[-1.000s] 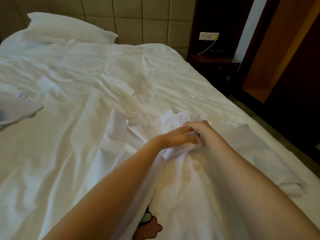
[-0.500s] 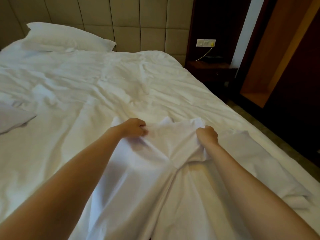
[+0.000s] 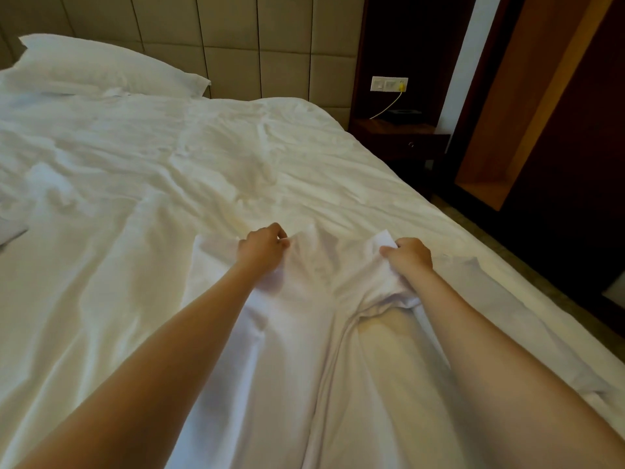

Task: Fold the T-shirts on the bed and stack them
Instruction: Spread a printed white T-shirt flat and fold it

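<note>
T-shirt (image 3: 291,350), white, lies spread on the near part of the bed (image 3: 101,265), running from my hands back toward me between my forearms. My left hand (image 3: 262,247) grasps its far left part, fingers curled round a bunch of fabric. My right hand (image 3: 409,257) grasps its far right part, also with curled fingers, and a corner of cloth sticks up past the knuckles. The hands are apart. The cloth between them sags in soft creases, and a deep fold runs from under my right hand down toward me. Can't tell whether I'm holding the shoulders or the hem.

Another white cloth (image 3: 490,299) lies flat just beside my right arm, near the right edge of the bed. Can't tell what garment it is. A bit of pale cloth (image 3: 10,231) shows at the left edge of the view, cut off. The bed sheet is white and wrinkled all over.

A white pillow (image 3: 101,66) sits at the far left, against the padded headboard (image 3: 270,45). A dark nightstand (image 3: 399,137) stands beside the head of the bed on the right. A wall socket (image 3: 389,83) is above it, with a yellow cable (image 3: 389,106) hanging down to the nightstand top.
</note>
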The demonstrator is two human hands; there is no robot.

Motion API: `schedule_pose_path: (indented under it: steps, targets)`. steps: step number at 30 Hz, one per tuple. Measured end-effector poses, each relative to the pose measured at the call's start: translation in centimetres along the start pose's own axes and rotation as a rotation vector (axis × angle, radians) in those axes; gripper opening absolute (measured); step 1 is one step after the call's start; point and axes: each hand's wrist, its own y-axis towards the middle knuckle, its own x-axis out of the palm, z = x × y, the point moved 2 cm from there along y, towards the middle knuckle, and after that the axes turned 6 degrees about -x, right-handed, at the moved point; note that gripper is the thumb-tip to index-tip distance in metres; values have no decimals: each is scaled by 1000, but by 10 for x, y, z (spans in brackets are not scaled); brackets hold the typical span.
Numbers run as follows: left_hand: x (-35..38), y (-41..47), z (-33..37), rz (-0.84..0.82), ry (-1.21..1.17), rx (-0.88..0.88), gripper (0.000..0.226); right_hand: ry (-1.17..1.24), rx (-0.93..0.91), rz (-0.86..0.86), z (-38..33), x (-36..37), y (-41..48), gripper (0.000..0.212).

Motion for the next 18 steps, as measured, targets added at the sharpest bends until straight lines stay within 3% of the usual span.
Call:
schedule_pose_path:
  steps: [3, 4, 6, 10, 14, 18]
  targets:
    - [8, -2, 1, 3, -10, 4, 21, 254, 40, -179, -6, -5, -1, 16]
    - [10, -2, 1, 3, -14, 5, 22, 260, 55, -228, -8, -7, -3, 24]
    - [12, -4, 2, 23, -34, 2, 22, 206, 38, -176, -12, -10, -1, 35]
    - [14, -2, 9, 123, -78, 13, 21, -78, -176, 157, -21, -25, -3, 31]
    - [21, -2, 17, 82, 149, 83, 33, -650, -314, 129, -11, -20, -10, 28]
    - [6, 10, 1, -81, 313, 92, 44, -712, -284, 91, 0, -11, -8, 26]
